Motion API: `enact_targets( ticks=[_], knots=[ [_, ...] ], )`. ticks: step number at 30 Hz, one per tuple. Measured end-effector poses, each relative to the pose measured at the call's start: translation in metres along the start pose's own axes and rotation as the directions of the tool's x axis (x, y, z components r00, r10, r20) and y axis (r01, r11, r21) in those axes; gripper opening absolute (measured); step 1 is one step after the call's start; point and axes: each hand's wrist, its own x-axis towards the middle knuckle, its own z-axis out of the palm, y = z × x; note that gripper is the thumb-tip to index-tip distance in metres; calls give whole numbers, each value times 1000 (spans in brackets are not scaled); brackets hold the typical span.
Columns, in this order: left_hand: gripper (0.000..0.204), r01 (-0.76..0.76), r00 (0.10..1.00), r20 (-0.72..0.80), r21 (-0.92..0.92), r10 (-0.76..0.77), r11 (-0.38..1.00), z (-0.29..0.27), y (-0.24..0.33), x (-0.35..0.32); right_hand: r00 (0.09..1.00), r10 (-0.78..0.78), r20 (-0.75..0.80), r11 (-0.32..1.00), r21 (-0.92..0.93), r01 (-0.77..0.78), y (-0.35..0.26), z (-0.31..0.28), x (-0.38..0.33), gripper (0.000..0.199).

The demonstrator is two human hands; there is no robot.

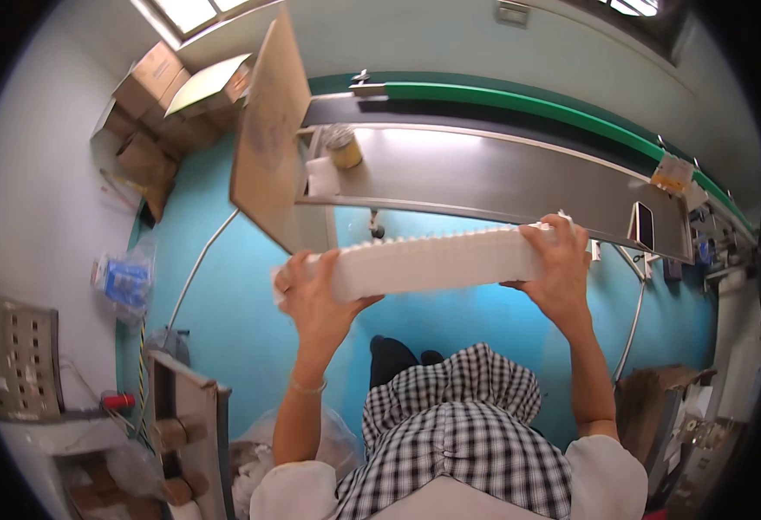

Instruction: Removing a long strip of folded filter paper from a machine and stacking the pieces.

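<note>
A long white block point(437, 267) with a row of small ridges along its far edge spans the space between my hands, held up in front of me. It looks like many thin white pieces packed side by side, though I cannot make out exactly what they are. My left hand point(318, 296) grips its left end, fingers over the far side and thumb underneath. At the other end, my right hand point(557, 267) clasps it in the same way, slightly higher. The block is raised above the blue floor, on the near side of a long steel worktop point(484, 173).
On the worktop are a yellow-labelled jar point(344, 147) and a phone point(643, 227). A brown board point(267, 130) stands upright at its left end; a green rail point(519, 94) runs behind. Cardboard boxes point(156, 74) sit far left. A wooden-sided stand point(185, 425) is near my left arm.
</note>
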Motion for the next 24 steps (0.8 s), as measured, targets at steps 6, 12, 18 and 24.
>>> enact_targets(
  ticks=[6, 12, 18, 24],
  knots=[
    [82, -166, 964, 198, -83, 180, 983, 82, 66, 121, 967, 255, -18, 964, -69, -256, 79, 20, 45, 74],
    [92, -129, 850, 508, -58, 140, 990, 171, 81, 232, 889, 369, 271, 929, -75, -363, 149, 94, 126, 80],
    [84, -156, 926, 252, -424, 282, 892, 213, 27, 315, 804, 421, 419, 873, 52, -485, 221, 109, 198, 87],
    [74, 379, 827, 558, -466, -67, 799, 213, 4, 320, 569, 631, 527, 391, 418, -820, 298, 122, 166, 62]
  ],
)
